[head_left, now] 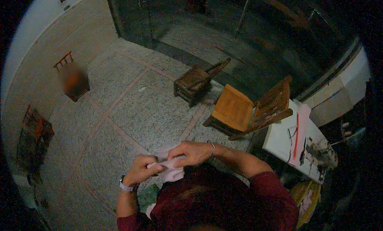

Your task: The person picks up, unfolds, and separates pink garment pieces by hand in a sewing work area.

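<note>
A pale pink piece of cloth (172, 173) is bunched between my two hands, close in front of my body. My left hand (140, 169) grips one edge of it, thumb pressed on top and fingers curled under. Just to the right, my right hand (192, 153) pinches the cloth with thumb and fingers, the back of the hand turned up. The hands are close together, and a short stretch of fabric spans them. Part of the cloth hangs below, and its full shape is hidden by the hands. A green cloth-like thing (148, 194) lies lower, beside my left forearm.
A wooden chair (233, 107) and a darker low wooden chair (190, 85) stand ahead. At right, a white table (275, 141) bears a sewing machine (324, 151) and a red strip (296, 139). More chairs stand left, one wooden chair (75, 81) blurred. A yellow container (309, 203) sits lower right.
</note>
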Demonstrator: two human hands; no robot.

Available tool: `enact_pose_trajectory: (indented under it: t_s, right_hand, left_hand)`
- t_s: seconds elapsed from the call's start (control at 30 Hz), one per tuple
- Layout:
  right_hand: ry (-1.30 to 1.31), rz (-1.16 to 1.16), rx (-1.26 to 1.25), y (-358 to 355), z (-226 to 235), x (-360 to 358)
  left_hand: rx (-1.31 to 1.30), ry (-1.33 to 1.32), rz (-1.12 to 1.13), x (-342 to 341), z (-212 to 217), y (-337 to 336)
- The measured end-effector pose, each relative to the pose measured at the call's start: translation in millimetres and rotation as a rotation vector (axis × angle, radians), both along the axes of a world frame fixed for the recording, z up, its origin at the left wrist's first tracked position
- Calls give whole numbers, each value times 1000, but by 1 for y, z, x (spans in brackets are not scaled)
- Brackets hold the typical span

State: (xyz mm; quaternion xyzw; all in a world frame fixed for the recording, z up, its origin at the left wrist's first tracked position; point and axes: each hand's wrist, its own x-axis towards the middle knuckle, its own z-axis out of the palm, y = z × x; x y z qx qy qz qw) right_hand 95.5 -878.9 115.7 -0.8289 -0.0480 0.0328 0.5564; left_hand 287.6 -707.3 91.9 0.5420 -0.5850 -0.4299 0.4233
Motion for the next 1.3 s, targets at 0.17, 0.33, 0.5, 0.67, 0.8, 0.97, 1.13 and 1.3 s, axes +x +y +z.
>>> enact_pose_trajectory:
  t_s: [0.17,0.33,0.5,0.67,0.8,0.97,1.13,1.3]
  right_hand:
    - [7,121,-12,11,-38,9]
    - [-14,118,-66,11,-73,18]
    - [149,72,-229,19,-93,26]
    - [73,-100,-196,7,-119,27]
    - [165,-101,-439,-24,-136,30]
    - [296,-254,-683,-70,-123,23]
    - [158,-535,-432,-136,-78,-11]
    - [225,-573,-280,-126,0,-8]
  left_hand:
    - [-205,-183,-97,10,42,28]
    - [-342,-188,55,33,42,67]
    - [-400,-92,283,38,37,94]
    - [-329,-80,373,45,43,102]
    - [-330,-159,561,68,22,111]
    - [-84,-124,590,90,38,69]
    - [-12,-152,681,100,37,44]
    - [-42,-16,784,115,9,28]
